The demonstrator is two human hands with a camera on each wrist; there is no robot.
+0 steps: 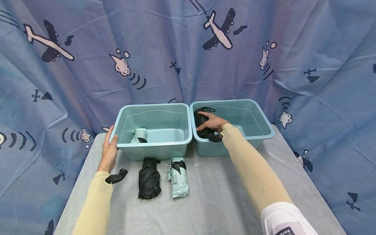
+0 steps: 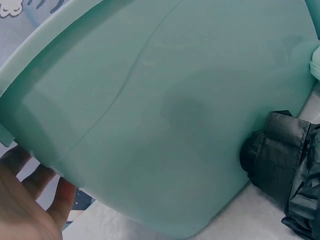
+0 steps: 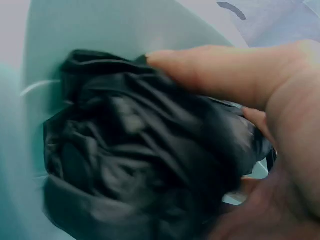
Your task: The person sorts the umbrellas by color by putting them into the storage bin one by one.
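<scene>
My right hand [image 1: 212, 122] reaches into the right bin [image 1: 262, 134] and grips a black folded umbrella [image 3: 125, 145] lying along that bin's left wall. In the right wrist view the thumb and fingers lie around its crumpled fabric. My left hand [image 1: 108, 151] rests against the left end of the left bin [image 1: 152, 144], its extended fingers [image 2: 42, 182] at the outer wall below the rim. Inside that bin, toward the left, lies a pale green folded umbrella [image 1: 139, 134] with a dark patch.
In front of the left bin, a black folded umbrella [image 1: 149, 179] and a pale green one [image 1: 179, 179] lie side by side on the grey table [image 1: 211, 202]. The bins stand next to each other. A blue curtain [image 1: 164, 42] with airplane prints hangs close behind.
</scene>
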